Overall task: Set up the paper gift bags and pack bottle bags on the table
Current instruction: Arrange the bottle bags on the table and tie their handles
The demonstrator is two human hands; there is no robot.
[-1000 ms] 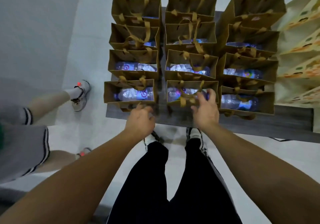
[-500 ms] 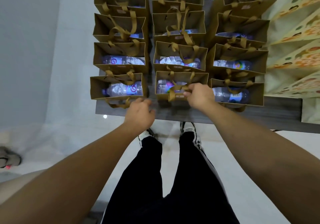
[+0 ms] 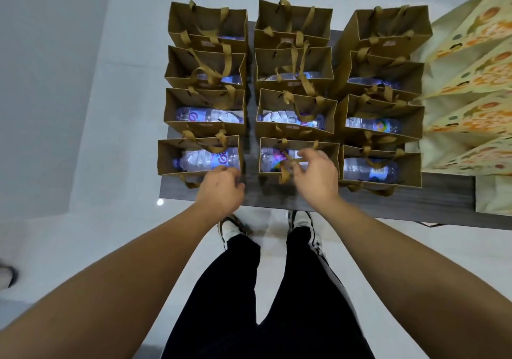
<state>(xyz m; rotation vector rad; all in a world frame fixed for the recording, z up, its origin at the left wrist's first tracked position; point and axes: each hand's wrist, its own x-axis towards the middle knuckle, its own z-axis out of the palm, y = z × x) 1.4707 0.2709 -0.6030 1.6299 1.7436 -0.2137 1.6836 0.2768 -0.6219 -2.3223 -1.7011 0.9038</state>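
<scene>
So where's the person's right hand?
The right hand is over the front middle paper gift bag, fingers at its ribbon handle, near the table's front edge.
</scene>
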